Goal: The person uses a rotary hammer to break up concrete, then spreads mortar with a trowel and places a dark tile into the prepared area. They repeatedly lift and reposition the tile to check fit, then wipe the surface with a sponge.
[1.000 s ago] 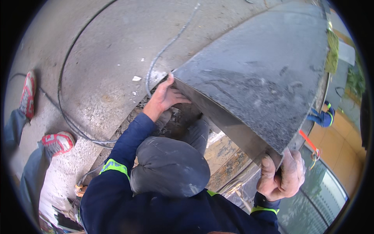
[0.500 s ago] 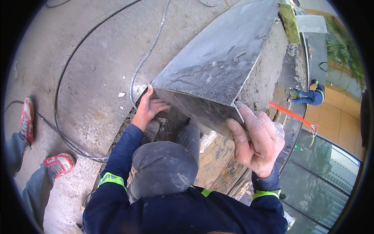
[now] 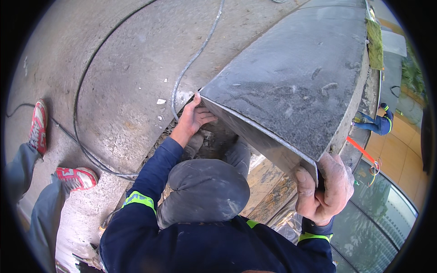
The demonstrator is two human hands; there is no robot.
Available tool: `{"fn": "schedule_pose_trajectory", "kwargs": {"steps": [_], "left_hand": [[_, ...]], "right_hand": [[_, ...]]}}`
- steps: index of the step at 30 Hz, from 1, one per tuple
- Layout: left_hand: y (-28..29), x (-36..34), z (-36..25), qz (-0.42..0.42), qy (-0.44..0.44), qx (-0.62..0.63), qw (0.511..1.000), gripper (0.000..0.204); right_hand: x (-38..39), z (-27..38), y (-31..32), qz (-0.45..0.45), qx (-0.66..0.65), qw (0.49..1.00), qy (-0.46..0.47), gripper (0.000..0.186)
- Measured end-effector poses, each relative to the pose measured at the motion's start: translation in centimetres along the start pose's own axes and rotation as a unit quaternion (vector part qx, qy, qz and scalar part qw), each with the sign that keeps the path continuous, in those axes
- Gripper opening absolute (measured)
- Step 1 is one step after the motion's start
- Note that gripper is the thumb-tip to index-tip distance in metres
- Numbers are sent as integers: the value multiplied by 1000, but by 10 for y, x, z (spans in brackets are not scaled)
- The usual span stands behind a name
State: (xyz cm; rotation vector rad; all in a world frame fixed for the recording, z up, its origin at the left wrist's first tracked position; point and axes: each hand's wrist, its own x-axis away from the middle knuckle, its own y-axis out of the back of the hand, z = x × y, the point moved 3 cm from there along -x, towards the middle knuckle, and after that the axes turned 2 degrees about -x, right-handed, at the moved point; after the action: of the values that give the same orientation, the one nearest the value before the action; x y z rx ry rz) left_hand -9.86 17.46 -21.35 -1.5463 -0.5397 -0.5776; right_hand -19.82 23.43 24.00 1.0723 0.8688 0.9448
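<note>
A dark grey stone slab stands on edge at the front of a long block topped with another grey slab. My left hand is at its left upper corner, thumb on the edge and fingers against the front face. At the right end, my dusty right hand grips the standing slab between thumb and fingers. A pale strip of its upper edge shows along the joint with the top slab. Part of the right fingers is hidden behind the slab. My bent knee is just below.
A person's legs in red-and-white shoes stand at left. A black cable and a grey hose cross the concrete floor. An orange strap, glass panels and another worker are at right.
The standing slab's right end has come out from the top slab, baring its pale upper edge. My right hand has moved right and lower with it. The whole view has also shifted.
</note>
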Motion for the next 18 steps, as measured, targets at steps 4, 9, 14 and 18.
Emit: {"fn": "schedule_pose_trajectory", "kwargs": {"steps": [4, 9, 14, 18], "left_hand": [[10, -5, 4, 7, -15, -23, 1000, 97], [22, -14, 12, 25, -17, -10, 999, 82], [10, -5, 5, -3, -9, -69, 998, 97], [-21, 32, -14, -56, 14, -148, 987, 107]], "right_hand": [[-4, 1, -3, 14, -6, 1000, -21, 35], [-8, -2, 3, 34, -19, 999, -11, 35], [-2, -1, 17, 6, -26, 1000, 0, 22], [9, 14, 27, -43, -27, 999, -3, 23]]}}
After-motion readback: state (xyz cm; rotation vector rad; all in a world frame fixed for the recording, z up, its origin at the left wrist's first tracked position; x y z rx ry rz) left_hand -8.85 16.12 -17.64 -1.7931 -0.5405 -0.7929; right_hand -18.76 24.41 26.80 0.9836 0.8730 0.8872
